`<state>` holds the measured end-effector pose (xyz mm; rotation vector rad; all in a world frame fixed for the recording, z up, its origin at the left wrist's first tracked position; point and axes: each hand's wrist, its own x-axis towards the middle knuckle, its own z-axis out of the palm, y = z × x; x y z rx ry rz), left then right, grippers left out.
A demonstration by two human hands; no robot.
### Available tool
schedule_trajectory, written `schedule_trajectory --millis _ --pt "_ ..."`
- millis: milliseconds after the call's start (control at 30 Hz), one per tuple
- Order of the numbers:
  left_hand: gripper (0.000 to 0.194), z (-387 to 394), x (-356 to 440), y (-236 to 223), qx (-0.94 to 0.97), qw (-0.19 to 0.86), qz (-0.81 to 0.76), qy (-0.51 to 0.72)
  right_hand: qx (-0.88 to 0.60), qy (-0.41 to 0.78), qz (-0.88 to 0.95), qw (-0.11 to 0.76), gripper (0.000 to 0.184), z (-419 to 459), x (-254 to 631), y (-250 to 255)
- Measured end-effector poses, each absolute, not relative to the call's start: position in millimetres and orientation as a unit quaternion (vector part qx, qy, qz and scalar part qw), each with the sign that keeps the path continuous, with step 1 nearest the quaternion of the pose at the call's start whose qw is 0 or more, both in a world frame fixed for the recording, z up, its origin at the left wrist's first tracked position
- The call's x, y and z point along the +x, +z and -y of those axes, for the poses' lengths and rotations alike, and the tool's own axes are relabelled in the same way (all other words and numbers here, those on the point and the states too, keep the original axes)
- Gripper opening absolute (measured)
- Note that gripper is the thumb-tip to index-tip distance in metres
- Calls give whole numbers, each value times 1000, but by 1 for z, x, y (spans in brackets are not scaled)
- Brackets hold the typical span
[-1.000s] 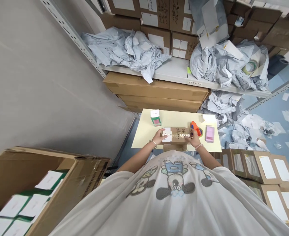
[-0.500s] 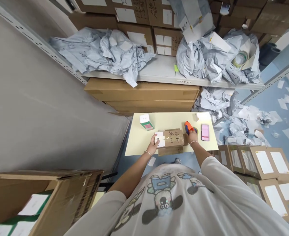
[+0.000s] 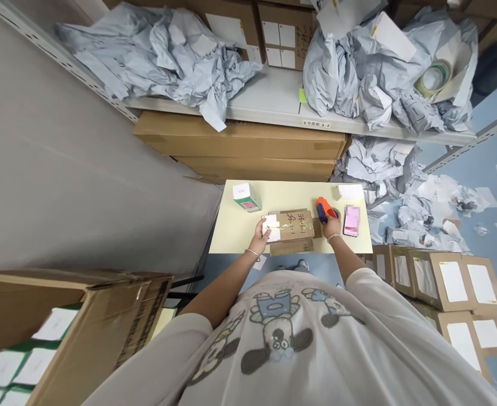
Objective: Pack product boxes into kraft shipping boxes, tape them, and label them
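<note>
A brown cardboard box (image 3: 290,225) with handwritten marks and a strip of clear tape lies on the pale yellow table (image 3: 231,225). My left hand (image 3: 262,232) grips its left end, fingers over a white label (image 3: 271,228). My right hand (image 3: 330,225) holds an orange tape dispenser (image 3: 321,210) at the box's right end. A roll of tape (image 3: 335,214) shows beside the dispenser. To the right lie a pink pixelated card (image 3: 352,221) and a white paper (image 3: 350,192). A small white carton (image 3: 246,197) stands at the table's far left.
A metal shelf (image 3: 265,107) above the table holds crumpled pale blue mailers and cardboard boxes. A grey wall (image 3: 62,169) runs along the left. An open carton (image 3: 117,304) with white cards sits at lower left. Flat cardboard mailers (image 3: 451,287) lie on the blue floor at lower right.
The whole view has shifted, with the table now higher in the frame. My right hand and the dispenser have moved from over the box to its right end.
</note>
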<state>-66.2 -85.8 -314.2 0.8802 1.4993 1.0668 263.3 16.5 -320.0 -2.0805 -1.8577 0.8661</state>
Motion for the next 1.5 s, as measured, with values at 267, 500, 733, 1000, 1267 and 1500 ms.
schedule_trajectory --millis 267,500,733,1000,1267,1500 --pt "76 70 -61 -307 347 520 -627 465 -652 474 408 428 43 -10 303 -297" --pt "71 55 -56 -305 335 531 -609 485 -552 536 316 556 53 -13 294 -259" --pt "69 52 -52 -305 322 552 -583 501 -505 594 455 430 61 -17 238 -208" --pt "48 55 -66 -281 391 479 -616 488 -478 581 572 327 74 -19 185 -194" --pt "39 48 -63 -242 355 503 -615 493 -502 549 590 315 72 -16 185 -189" --pt "24 44 -61 -234 338 541 -600 483 -502 527 617 299 74 -11 174 -178"
